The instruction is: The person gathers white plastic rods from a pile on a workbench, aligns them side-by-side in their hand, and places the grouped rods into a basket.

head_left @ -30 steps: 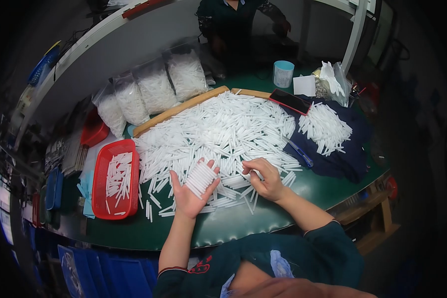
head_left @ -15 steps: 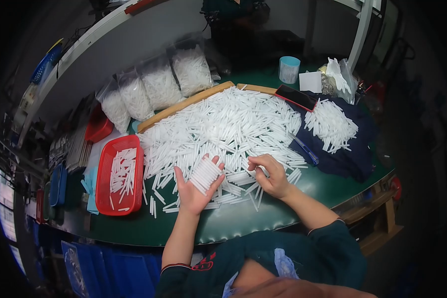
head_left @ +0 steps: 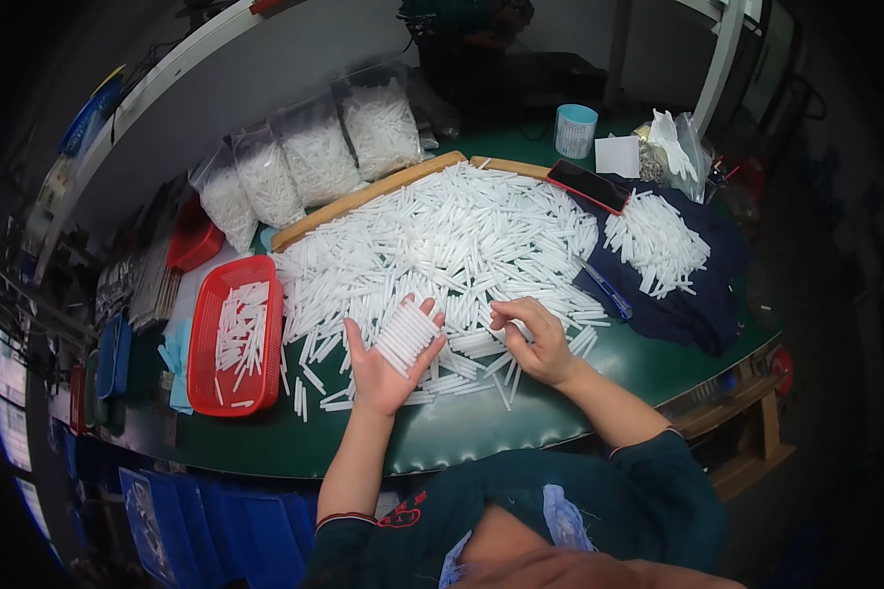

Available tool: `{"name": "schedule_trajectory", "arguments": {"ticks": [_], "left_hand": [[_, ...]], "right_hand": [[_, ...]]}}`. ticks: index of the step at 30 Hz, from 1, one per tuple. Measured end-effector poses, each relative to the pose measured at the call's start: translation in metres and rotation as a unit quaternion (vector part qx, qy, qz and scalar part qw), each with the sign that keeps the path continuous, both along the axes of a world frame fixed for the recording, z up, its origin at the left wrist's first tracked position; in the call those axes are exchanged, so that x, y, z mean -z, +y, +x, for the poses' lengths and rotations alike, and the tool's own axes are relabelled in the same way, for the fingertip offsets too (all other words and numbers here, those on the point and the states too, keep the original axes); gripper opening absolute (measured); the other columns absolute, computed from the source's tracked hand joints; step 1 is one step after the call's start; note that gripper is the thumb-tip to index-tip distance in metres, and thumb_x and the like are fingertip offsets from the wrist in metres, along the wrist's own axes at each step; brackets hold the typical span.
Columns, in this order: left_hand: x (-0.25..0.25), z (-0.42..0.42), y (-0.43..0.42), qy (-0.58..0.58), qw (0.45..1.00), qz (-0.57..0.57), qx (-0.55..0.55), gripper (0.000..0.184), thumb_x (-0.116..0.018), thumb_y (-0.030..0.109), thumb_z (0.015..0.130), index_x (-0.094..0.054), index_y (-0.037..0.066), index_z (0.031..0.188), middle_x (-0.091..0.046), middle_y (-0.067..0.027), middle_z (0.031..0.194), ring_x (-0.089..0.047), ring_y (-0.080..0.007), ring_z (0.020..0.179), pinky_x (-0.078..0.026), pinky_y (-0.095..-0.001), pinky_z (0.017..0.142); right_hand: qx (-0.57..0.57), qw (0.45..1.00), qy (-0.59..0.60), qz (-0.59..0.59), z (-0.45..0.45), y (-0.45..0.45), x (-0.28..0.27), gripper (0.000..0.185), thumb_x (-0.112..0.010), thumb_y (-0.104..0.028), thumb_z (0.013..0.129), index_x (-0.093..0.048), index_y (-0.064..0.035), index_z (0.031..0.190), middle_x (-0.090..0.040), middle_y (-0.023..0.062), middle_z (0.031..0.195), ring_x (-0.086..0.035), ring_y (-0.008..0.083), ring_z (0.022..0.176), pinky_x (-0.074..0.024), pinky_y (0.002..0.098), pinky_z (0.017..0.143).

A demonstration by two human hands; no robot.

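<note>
A row of short white plastic tubes (head_left: 405, 340) lies side by side across my left hand (head_left: 381, 381), which is palm up with its fingers extended beneath them. To the right, my right hand (head_left: 540, 344) hovers over the near edge of a big loose pile of the same tubes (head_left: 462, 236). Its fingers are bent, with a gap between thumb and forefinger, and I see nothing in them. Left of my left hand stands a red plastic basket (head_left: 194, 344) with a small number of tubes inside.
Wooden strips (head_left: 368, 201) border the pile's back, with filled clear bags (head_left: 314, 162) behind. A phone (head_left: 589, 186), a blue cutter knife (head_left: 604, 289) and a smaller tube heap (head_left: 656, 241) on dark cloth (head_left: 692, 319) lie right. A blue cup (head_left: 575, 133) stands behind.
The camera view has shifted slightly, so the table sits a little differently in frame. Both hands keep nearly the same pose, and the tubes remain on my left palm.
</note>
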State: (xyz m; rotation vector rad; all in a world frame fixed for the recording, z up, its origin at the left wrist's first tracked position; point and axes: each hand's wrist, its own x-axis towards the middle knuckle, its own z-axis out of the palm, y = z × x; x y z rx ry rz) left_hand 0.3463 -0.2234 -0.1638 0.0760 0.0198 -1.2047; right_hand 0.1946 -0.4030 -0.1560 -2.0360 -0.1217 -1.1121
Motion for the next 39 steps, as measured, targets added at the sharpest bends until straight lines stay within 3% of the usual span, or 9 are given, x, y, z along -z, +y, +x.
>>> {"name": "schedule_trajectory", "arguments": {"ticks": [39], "left_hand": [[-0.001,-0.0021,-0.0017,-0.041,0.999,0.035,-0.009,0.092,-0.043,0.073,0.077,-0.03,0.006,0.138,-0.029,-0.0178,0.143,-0.027,-0.0373,0.132,-0.021,-0.052,0.108]], "right_hand": [[-0.007,1.0,0.011,0.007,0.0008,0.0001,0.0017,0.043,-0.053,0.011,0.071,-0.056,-0.003,0.113,-0.06,0.0082,0.08,-0.059,0.0216,0.072,-0.0468,0.0301,0.066]]}}
